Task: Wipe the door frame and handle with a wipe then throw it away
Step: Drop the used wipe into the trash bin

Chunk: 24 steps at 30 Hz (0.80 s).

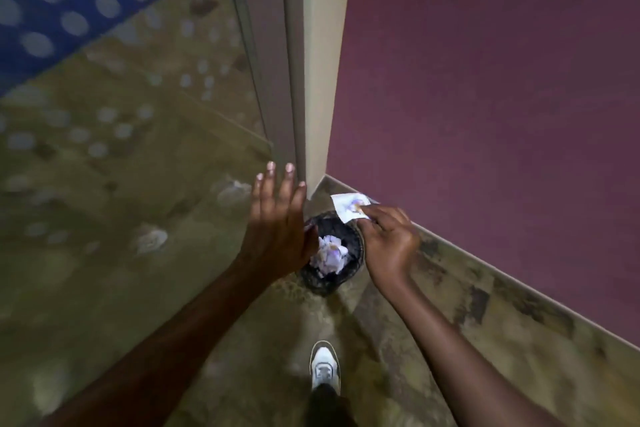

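Note:
My right hand [388,239] pinches a white wipe [348,205] with faint stains, holding it just above the far right rim of a small black waste bin [356,263] on the floor. Crumpled white wipes [329,256] lie inside the bin. My left hand [278,218] is flat with fingers spread, pressed against the glass door next to the grey door frame [292,80], and it covers the bin's left rim. No door handle is in view.
A glass door [131,149] with frosted dots fills the left. A purple wall [485,97] with a grey skirting board runs along the right. My white shoe [323,366] stands on the mottled floor behind the bin.

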Motion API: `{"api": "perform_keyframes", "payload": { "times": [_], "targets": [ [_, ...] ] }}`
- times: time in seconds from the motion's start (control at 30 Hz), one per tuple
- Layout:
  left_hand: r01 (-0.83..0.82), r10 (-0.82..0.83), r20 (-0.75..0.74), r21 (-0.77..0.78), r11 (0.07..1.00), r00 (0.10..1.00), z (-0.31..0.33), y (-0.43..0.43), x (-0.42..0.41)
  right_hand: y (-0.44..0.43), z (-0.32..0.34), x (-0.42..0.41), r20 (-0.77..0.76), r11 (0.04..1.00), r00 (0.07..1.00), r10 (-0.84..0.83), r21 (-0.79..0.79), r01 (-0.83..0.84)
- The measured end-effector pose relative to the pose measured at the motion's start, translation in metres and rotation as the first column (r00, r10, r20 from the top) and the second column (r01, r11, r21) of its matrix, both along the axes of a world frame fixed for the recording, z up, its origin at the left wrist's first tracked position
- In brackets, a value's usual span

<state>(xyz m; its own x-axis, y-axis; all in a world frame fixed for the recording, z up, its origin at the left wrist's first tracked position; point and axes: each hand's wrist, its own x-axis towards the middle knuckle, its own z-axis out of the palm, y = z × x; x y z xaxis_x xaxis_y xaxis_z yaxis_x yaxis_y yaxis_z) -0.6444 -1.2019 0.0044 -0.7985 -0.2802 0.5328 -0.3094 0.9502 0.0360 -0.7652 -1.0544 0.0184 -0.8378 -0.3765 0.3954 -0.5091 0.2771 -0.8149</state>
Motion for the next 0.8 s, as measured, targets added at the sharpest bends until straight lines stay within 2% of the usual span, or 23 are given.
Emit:
{"api": "perform_keyframes", "payload": {
  "times": [0.1,0.23,0.33,0.4,0.5,0.53,0.63,0.67,0.73,0.8],
  "targets": [
    [0.003,-0.006,0.063,0.05,0.999,0.998,-0.037,-0.01,-0.032,-0.007,-0.057,-0.027,-0.024,0.998,0.999,0.03,0.052,-0.029],
    [-0.026,-0.004,0.183,0.16,0.987,0.983,-0.082,-0.015,-0.055,-0.014,-0.136,-0.05,-0.014,0.959,0.994,0.111,0.265,-0.104],
    [-0.053,-0.016,0.295,0.226,0.973,0.955,-0.109,-0.014,-0.059,-0.023,-0.188,-0.061,0.146,0.885,0.985,0.092,0.441,-0.148],
    [-0.078,-0.009,0.368,0.223,0.972,0.93,-0.128,-0.014,-0.058,-0.029,-0.223,-0.066,0.224,0.81,0.969,0.107,0.545,-0.215],
    [-0.129,0.022,0.492,0.184,0.975,0.871,-0.152,-0.018,-0.054,-0.034,-0.266,-0.07,0.349,0.592,0.92,0.177,0.709,-0.383],
    [-0.155,0.04,0.524,0.177,0.972,0.851,-0.157,-0.02,-0.052,-0.036,-0.275,-0.073,0.393,0.562,0.909,0.137,0.725,-0.398],
    [-0.231,0.076,0.597,0.187,0.955,0.798,-0.164,-0.023,-0.048,-0.042,-0.288,-0.078,0.453,0.596,0.891,0.002,0.715,-0.365],
    [-0.254,0.079,0.626,0.195,0.947,0.776,-0.164,-0.023,-0.046,-0.044,-0.287,-0.078,0.444,0.611,0.896,0.001,0.709,-0.352],
    [-0.276,0.085,0.667,0.186,0.943,0.74,-0.159,-0.024,-0.042,-0.045,-0.284,-0.076,0.42,0.703,0.907,-0.013,0.649,-0.291],
    [-0.292,0.085,0.699,0.183,0.939,0.71,-0.151,-0.022,-0.037,-0.043,-0.275,-0.069,0.37,0.726,0.928,-0.04,0.649,-0.227]
  ]
}}
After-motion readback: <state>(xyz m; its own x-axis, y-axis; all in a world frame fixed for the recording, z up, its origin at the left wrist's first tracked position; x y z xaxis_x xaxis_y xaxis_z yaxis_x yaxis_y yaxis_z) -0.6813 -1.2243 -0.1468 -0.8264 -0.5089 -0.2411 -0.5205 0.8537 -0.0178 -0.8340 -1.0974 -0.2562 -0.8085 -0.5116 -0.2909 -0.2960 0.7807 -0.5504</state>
